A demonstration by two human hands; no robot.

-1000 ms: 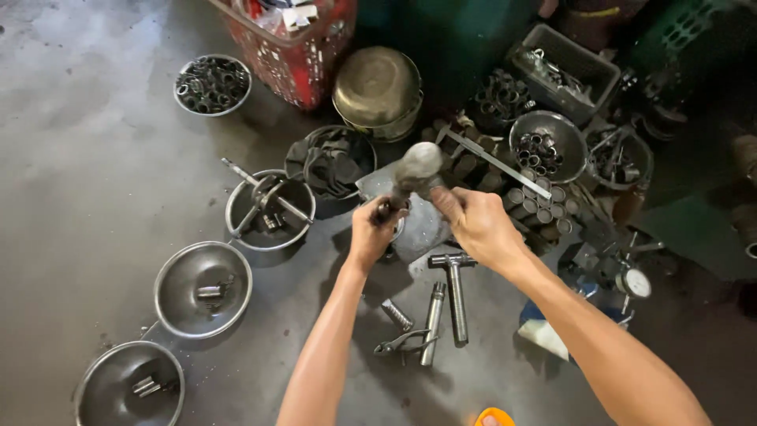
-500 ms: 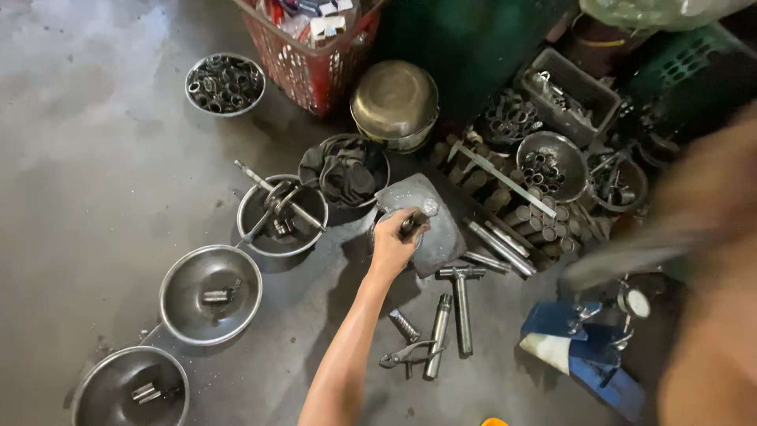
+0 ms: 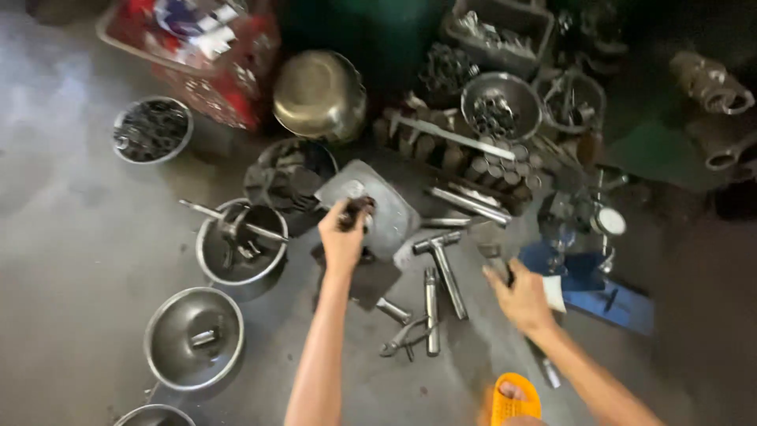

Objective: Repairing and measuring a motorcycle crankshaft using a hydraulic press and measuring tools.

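My left hand (image 3: 341, 241) is closed around a small dark metal part (image 3: 359, 210), pressing it onto a grey metal plate (image 3: 392, 213) on the floor. My right hand (image 3: 520, 298) is lower right, apart from the plate. It grips a dark-handled tool (image 3: 490, 252); the metal head sticks up past the fingers and the handle end (image 3: 547, 371) shows below the wrist. Between my hands lie a T-shaped steel tool (image 3: 446, 267), a steel rod (image 3: 430, 308) and pliers (image 3: 402, 341).
Steel bowls holding metal parts stand at left (image 3: 240, 252), (image 3: 193, 339), (image 3: 151, 130). An upturned brass bowl (image 3: 319, 95), a red basket (image 3: 213, 59), trays of sockets (image 3: 497, 102) and a blue stand (image 3: 587, 284) crowd the back and right. An orange sandal (image 3: 512, 398) is at the bottom.
A second ago both hands held a piece over the plate. The right hand swung off to the right and is now lower right, gripping a tool. The left hand stayed on the plate.
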